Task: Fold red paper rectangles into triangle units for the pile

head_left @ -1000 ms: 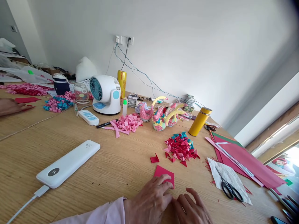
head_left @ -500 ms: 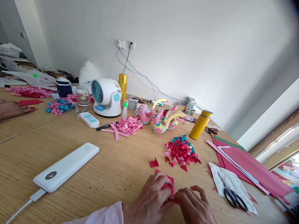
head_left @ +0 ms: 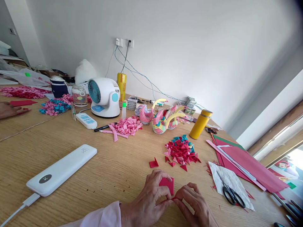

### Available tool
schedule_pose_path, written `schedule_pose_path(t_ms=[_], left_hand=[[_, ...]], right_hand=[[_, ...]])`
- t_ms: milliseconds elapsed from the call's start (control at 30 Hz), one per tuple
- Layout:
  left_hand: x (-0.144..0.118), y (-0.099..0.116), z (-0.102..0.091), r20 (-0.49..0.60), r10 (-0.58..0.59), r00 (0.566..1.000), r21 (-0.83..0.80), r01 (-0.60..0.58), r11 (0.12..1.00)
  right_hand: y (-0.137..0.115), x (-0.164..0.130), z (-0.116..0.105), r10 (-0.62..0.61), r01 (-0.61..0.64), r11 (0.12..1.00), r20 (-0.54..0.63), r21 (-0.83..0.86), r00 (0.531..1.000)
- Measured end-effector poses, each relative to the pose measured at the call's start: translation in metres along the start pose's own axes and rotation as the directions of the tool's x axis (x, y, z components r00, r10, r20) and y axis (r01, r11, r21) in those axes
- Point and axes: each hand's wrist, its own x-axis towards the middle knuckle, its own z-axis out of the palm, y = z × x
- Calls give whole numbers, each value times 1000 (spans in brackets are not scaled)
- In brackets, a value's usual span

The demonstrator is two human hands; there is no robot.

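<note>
Low at the front of the table, my left hand [head_left: 153, 198] and my right hand [head_left: 193, 201] meet, both pinching a small red paper piece [head_left: 174, 198] between thumbs and fingertips. Most of that piece is hidden by the fingers. Just behind the left fingers lies a flat red paper rectangle [head_left: 168, 185]. Farther off sits a folded red paper piece [head_left: 154, 163]. To its right rises a pile of folded paper triangles [head_left: 182, 151] in red, pink and teal.
Scissors [head_left: 230, 192] lie on white tissue at right, near red paper sheets [head_left: 248, 160]. A yellow bottle [head_left: 200, 124], paper swans [head_left: 165, 119], a fan [head_left: 105, 97] and pink paper strips [head_left: 127, 126] stand behind. A power bank [head_left: 63, 168] lies left; another person's hand [head_left: 9, 110] is far left.
Both hands now pinch the small red piece at their fingertips, a little raised off the paper rectangle, which shows more. The whole view has shifted slightly.
</note>
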Motion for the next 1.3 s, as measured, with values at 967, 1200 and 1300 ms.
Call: schedule_pose_path(t_ms=[967, 1200, 1300], left_hand=[[0, 4, -9, 102, 73, 992, -49, -68, 996], [1, 4, -8, 73, -9, 997, -61, 14, 998], [1, 4, -7, 18, -66, 998, -105, 68, 992]], right_hand=[[-17, -4, -5, 189, -240, 937, 210, 253, 959], [-22, -2, -8, 238, -299, 936, 290, 185, 927], [-22, -3, -6, 243, -303, 932, 276, 200, 930]])
